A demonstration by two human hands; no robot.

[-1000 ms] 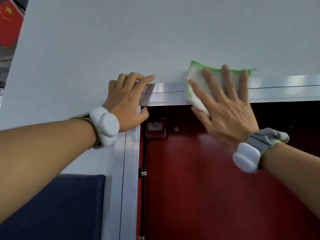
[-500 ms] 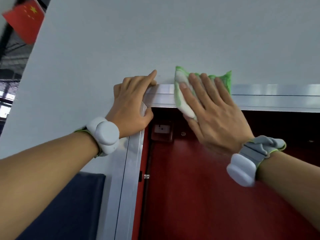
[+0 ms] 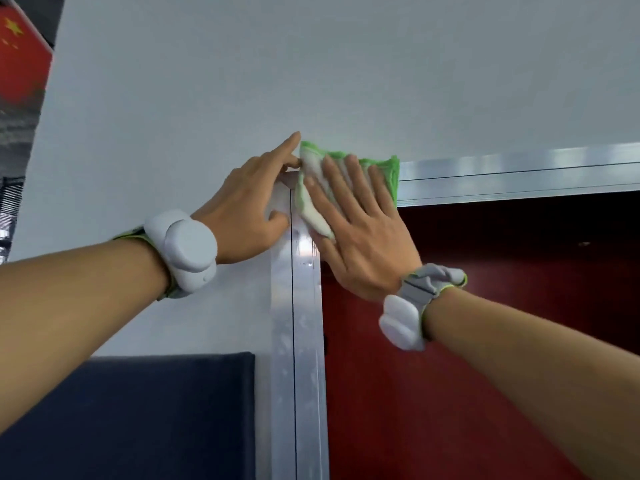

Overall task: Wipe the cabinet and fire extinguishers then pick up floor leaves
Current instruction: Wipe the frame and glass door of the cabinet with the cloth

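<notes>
At the centre of the frame, slightly above the middle, the right hand (image 3: 360, 237) lies flat with fingers spread, pressing a green-edged white cloth (image 3: 322, 188) against the top left corner of the cabinet's aluminium frame (image 3: 519, 178). Its fingers point up and slightly left, and the cloth sits folded under them, its long axis running from upper right down to lower left, with the green hem showing along the top and right edges and a white fold poking out beneath the thumb side. Just to its left, the left hand (image 3: 249, 209) rests open against the pale wall (image 3: 311, 64) and the corner of the frame, holding nothing; its index finger points up and right, its tip almost meeting the top of the cloth, and the thumb lies on the vertical frame strip (image 3: 301, 341). Both wrists carry a white wristband device, the left one (image 3: 183, 251) round, the right one (image 3: 405, 320) on a grey strap. Right of the vertical strip and below the horizontal one, the dark red cabinet door (image 3: 485, 341) fills the lower right. A dark blue panel (image 3: 145, 417) occupies the lower left, and a red flag (image 3: 20, 67) shows at the upper left edge.
</notes>
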